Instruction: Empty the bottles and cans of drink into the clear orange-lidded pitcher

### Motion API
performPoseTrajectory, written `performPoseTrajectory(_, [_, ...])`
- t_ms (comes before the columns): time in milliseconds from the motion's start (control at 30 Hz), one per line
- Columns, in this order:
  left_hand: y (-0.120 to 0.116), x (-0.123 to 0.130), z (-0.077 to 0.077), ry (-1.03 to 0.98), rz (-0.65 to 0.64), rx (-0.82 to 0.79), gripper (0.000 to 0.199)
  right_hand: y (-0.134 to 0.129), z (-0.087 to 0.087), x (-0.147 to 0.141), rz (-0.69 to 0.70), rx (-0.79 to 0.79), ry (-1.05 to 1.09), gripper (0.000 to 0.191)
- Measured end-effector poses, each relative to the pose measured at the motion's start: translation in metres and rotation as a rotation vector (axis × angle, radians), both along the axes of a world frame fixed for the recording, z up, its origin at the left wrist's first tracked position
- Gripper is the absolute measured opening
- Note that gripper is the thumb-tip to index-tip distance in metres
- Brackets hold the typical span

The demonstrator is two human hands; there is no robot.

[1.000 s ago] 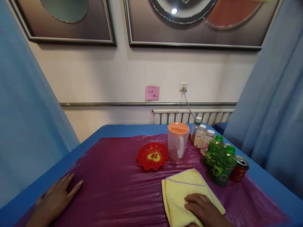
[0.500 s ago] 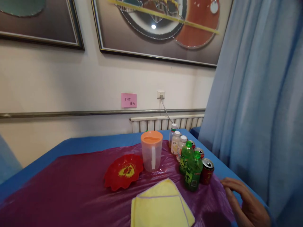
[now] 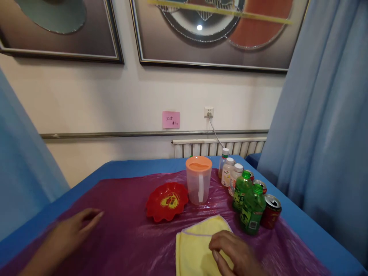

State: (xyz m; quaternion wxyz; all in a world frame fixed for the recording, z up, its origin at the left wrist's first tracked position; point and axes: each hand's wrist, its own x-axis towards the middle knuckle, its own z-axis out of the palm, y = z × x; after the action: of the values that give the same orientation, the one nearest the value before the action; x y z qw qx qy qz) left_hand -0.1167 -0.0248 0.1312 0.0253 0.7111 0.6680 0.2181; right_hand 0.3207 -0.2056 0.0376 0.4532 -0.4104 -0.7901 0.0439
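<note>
My left hand (image 3: 76, 230) hovers over the left part of the purple plastic sheet (image 3: 123, 237), fingers apart and empty. My right hand (image 3: 234, 251) is above the folded yellow cloth (image 3: 191, 255), its fingers loosely bent with a gap to the thumb and nothing visible in them. Whether it touches the cloth I cannot tell. Beyond the cloth lies a red scalloped plate (image 3: 156, 203) with a yellow print. Beside the plate stands a clear plastic pitcher (image 3: 194, 188) with an orange lid, its handle towards me.
Two green bottles (image 3: 253, 211), a dark red can (image 3: 271, 212) and several other bottles and cans line the right side. The blue table cover (image 3: 135, 167) shows around the sheet. Blue curtains (image 3: 319, 115) hang at both sides; a radiator (image 3: 198, 147) is behind.
My right hand has left the sheet's right edge and come left over the yellow cloth. My left hand has entered at the left. The view has turned slightly left.
</note>
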Motion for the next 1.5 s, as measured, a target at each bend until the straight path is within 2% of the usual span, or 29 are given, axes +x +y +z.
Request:
performPoseTrajectory(33, [0.0,0.016,0.0,0.003,-0.046,-0.072,0.043,0.005,0.001,-0.005,0.007,-0.052,0.01,0.02])
performPoseTrajectory(100, [-0.003,0.052,-0.002,0.062,-0.142,-0.08,0.05,0.012,-0.003,-0.013,-0.021,-0.21,0.009,0.015])
performPoseTrajectory(167, [-0.008,0.084,-0.007,0.07,-0.222,-0.068,0.049,0.017,-0.011,-0.015,-0.104,-0.384,0.002,0.014])
performPoseTrajectory(233, [-0.013,0.108,-0.014,0.049,-0.302,-0.108,0.047,0.02,-0.02,-0.014,-0.185,-0.511,0.002,0.015])
performPoseTrajectory(300, [-0.014,0.122,-0.022,0.032,-0.372,-0.148,0.046,0.02,-0.026,-0.01,-0.229,-0.56,0.015,0.016])
performPoseTrajectory(400, [-0.01,0.131,-0.034,0.024,-0.406,-0.14,0.044,0.021,-0.026,-0.003,-0.275,-0.533,0.062,0.016])
performPoseTrajectory(500, [-0.005,0.138,-0.039,-0.071,-0.381,-0.053,0.043,0.025,-0.015,-0.002,-0.332,-0.48,0.139,0.015])
performPoseTrajectory(667, [-0.008,0.159,-0.03,-0.312,-0.399,0.136,0.046,0.039,0.011,-0.025,-0.319,-0.461,0.213,0.015])
performPoseTrajectory(767, [-0.011,0.166,-0.025,-0.359,-0.431,0.177,0.047,0.047,0.017,-0.045,-0.254,-0.459,0.149,0.013])
performPoseTrajectory(833, [-0.009,0.165,-0.026,-0.35,-0.441,0.184,0.046,0.052,0.009,-0.054,-0.247,-0.496,0.097,0.011])
performPoseTrajectory(1000, [0.005,0.151,-0.034,-0.255,-0.425,0.155,0.045,0.065,-0.033,-0.055,-0.26,-0.652,0.025,0.012])
performPoseTrajectory(1067, [0.01,0.145,-0.033,-0.202,-0.418,0.103,0.045,0.068,-0.041,-0.052,-0.247,-0.676,0.014,0.014])
performPoseTrajectory(1100, [0.012,0.143,-0.03,-0.17,-0.416,0.069,0.045,0.069,-0.039,-0.05,-0.235,-0.688,0.005,0.015])
performPoseTrajectory(1133, [0.013,0.141,-0.026,-0.134,-0.414,0.036,0.045,0.07,-0.033,-0.05,-0.217,-0.692,-0.002,0.015])
performPoseTrajectory(1200, [0.016,0.137,-0.013,-0.064,-0.43,-0.029,0.044,0.071,-0.01,-0.053,-0.163,-0.65,0.014,0.021])
performPoseTrajectory(1333, [0.015,0.131,0.035,0.044,-0.478,-0.116,0.04,0.082,0.064,-0.074,0.001,-0.353,0.195,0.062])
performPoseTrajectory(1433, [0.005,0.129,0.076,0.08,-0.411,-0.04,0.06,0.099,0.116,-0.098,0.045,-0.11,0.362,0.076])
performPoseTrajectory(1500, [-0.003,0.132,0.094,0.052,-0.368,0.07,0.069,0.113,0.14,-0.113,0.026,0.072,0.443,0.08])
